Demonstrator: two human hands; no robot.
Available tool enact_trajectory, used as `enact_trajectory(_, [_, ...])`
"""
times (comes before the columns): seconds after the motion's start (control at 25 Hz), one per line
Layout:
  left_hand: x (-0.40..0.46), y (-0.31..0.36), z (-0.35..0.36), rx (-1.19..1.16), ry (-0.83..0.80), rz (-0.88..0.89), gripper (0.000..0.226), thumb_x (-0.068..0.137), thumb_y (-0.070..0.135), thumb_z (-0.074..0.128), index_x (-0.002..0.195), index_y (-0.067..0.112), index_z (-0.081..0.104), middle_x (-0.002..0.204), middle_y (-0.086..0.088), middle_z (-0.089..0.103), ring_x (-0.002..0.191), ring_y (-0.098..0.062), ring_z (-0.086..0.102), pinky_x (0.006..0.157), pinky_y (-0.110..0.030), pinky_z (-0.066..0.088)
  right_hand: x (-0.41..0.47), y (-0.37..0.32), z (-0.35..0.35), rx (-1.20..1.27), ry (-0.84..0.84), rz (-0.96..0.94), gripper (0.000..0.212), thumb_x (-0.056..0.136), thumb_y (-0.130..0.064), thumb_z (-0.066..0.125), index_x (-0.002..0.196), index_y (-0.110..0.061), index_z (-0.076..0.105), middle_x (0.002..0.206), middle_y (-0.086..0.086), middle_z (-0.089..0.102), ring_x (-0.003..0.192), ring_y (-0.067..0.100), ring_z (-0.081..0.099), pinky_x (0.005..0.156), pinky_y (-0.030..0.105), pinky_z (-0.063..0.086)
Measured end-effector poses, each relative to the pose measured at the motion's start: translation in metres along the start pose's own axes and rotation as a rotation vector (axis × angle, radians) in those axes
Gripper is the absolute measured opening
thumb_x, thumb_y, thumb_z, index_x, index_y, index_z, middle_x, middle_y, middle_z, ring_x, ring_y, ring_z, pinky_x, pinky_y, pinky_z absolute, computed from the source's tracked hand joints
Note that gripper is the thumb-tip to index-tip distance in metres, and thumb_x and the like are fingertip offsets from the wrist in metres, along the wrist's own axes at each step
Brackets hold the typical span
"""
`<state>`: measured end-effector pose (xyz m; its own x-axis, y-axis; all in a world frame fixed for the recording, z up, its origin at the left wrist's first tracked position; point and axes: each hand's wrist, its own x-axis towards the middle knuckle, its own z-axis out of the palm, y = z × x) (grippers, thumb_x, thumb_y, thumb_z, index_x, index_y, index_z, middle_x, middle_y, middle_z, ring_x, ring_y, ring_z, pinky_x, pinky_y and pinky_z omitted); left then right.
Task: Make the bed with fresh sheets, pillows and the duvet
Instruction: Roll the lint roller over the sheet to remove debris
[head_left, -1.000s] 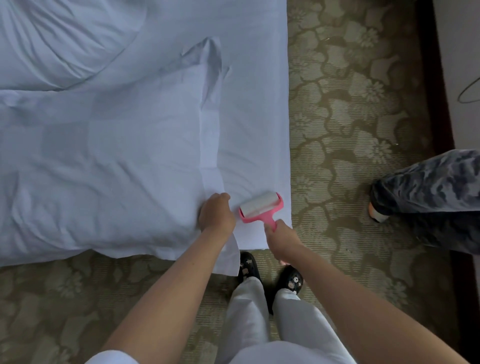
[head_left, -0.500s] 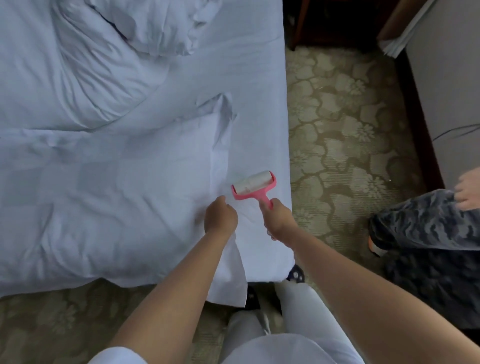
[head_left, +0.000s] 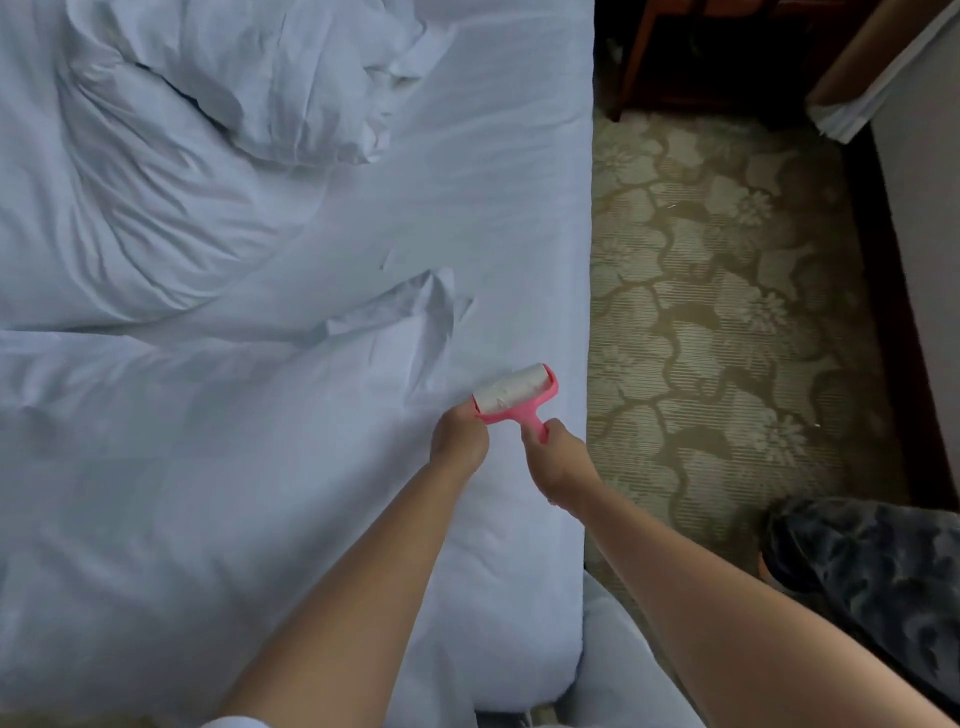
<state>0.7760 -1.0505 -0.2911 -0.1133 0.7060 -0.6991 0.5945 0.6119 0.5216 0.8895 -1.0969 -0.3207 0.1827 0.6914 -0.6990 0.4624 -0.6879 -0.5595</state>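
White-sheeted bed is lying beneath a pink-framed lint roller; the right hand is gripping its handle, the left hand is pinching the roller's end.

We see the bed covered in a pale sheet, smooth along its right edge. On it, at the near left, lies a flat pillow, its corner flap standing up; beyond the pillow sits a rumpled duvet. A pink lint roller with white paper is tilted just right of the pillow's edge.
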Motion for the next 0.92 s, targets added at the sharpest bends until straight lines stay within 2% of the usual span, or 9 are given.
enact_trajectory(0.08, [0.025,0.017,0.0,0.175,0.076,0.081,0.032,0.091,0.007,0.042,0.116,0.008,0.062,0.117,-0.013,0.063,0.108,-0.032,0.057,0.084,-0.033,0.044,0.032,-0.008,-0.014,-0.119,-0.039,0.001,0.037,0.098,-0.044,0.028,0.094,-0.011,0.045,0.085,0.003,0.052,0.071,0.02,0.05,0.063,0.032,0.042])
enact_trajectory(0.16, [0.039,0.03,-0.009,0.392,0.374,0.238,0.034,0.083,0.004,0.055,0.116,0.008,0.063,0.117,-0.012,0.061,0.108,-0.032,0.055,0.084,-0.035,0.043,0.056,-0.021,-0.022,-0.229,-0.08,-0.025,0.037,0.099,-0.043,0.027,0.097,-0.012,0.045,0.085,0.002,0.052,0.074,0.021,0.051,0.064,0.031,0.041])
enact_trajectory(0.24, [0.06,0.039,-0.025,0.589,0.702,0.4,0.052,0.064,0.005,0.071,0.116,0.012,0.064,0.115,-0.012,0.061,0.102,-0.032,0.057,0.078,-0.036,0.045,0.077,-0.041,-0.024,-0.275,-0.128,-0.047,0.038,0.1,-0.043,0.025,0.102,-0.011,0.045,0.09,0.004,0.052,0.079,0.023,0.051,0.068,0.032,0.041])
enact_trajectory(0.28, [0.07,0.041,-0.035,0.684,0.773,0.432,0.064,0.06,0.007,0.075,0.122,0.015,0.061,0.12,-0.011,0.059,0.104,-0.031,0.057,0.081,-0.036,0.045,0.086,-0.053,-0.023,-0.283,-0.145,-0.054,0.04,0.101,-0.043,0.025,0.106,-0.009,0.046,0.092,0.005,0.051,0.082,0.024,0.051,0.07,0.032,0.04])
enact_trajectory(0.32, [0.079,0.044,-0.045,0.789,0.71,0.392,0.075,0.063,0.008,0.074,0.134,0.018,0.052,0.128,-0.009,0.055,0.113,-0.03,0.054,0.091,-0.04,0.041,0.094,-0.064,-0.024,-0.285,-0.158,-0.057,0.041,0.101,-0.042,0.025,0.11,-0.008,0.046,0.094,0.006,0.051,0.083,0.025,0.05,0.071,0.032,0.04])
enact_trajectory(0.4, [0.097,0.05,-0.066,0.998,0.384,0.24,0.079,0.081,0.008,0.059,0.15,0.025,0.024,0.135,-0.001,0.05,0.124,-0.021,0.047,0.113,-0.047,0.017,0.11,-0.081,-0.026,-0.282,-0.183,-0.057,0.042,0.101,-0.043,0.024,0.113,-0.008,0.045,0.094,0.006,0.05,0.084,0.025,0.051,0.072,0.033,0.043])
enact_trajectory(0.52, [0.111,0.048,-0.083,1.176,0.024,0.053,0.053,0.091,0.015,0.047,0.14,0.033,0.04,0.125,0.004,0.057,0.125,-0.016,0.045,0.118,-0.049,0.0,0.132,-0.092,-0.025,-0.305,-0.225,-0.047,0.044,0.1,-0.044,0.024,0.114,-0.008,0.044,0.099,0.008,0.054,0.085,0.026,0.054,0.076,0.037,0.048])
enact_trajectory(0.76, [0.122,0.041,-0.079,1.049,0.029,0.062,0.037,0.094,0.037,0.038,0.124,0.025,0.056,0.127,0.0,0.054,0.123,-0.02,0.045,0.112,-0.05,0.017,0.184,-0.148,-0.007,-0.384,-0.184,-0.143,0.05,0.1,-0.044,0.025,0.122,-0.004,0.044,0.119,0.019,0.056,0.108,0.037,0.056,0.092,0.041,0.046])
enact_trajectory(0.92, [0.126,0.039,-0.085,0.938,0.04,0.018,0.041,0.098,0.04,0.031,0.108,0.015,0.062,0.118,-0.005,0.06,0.112,-0.025,0.053,0.091,-0.037,0.035,0.182,-0.15,-0.011,-0.37,-0.214,-0.109,0.052,0.099,-0.047,0.024,0.12,-0.004,0.045,0.117,0.017,0.057,0.105,0.037,0.058,0.09,0.043,0.048])
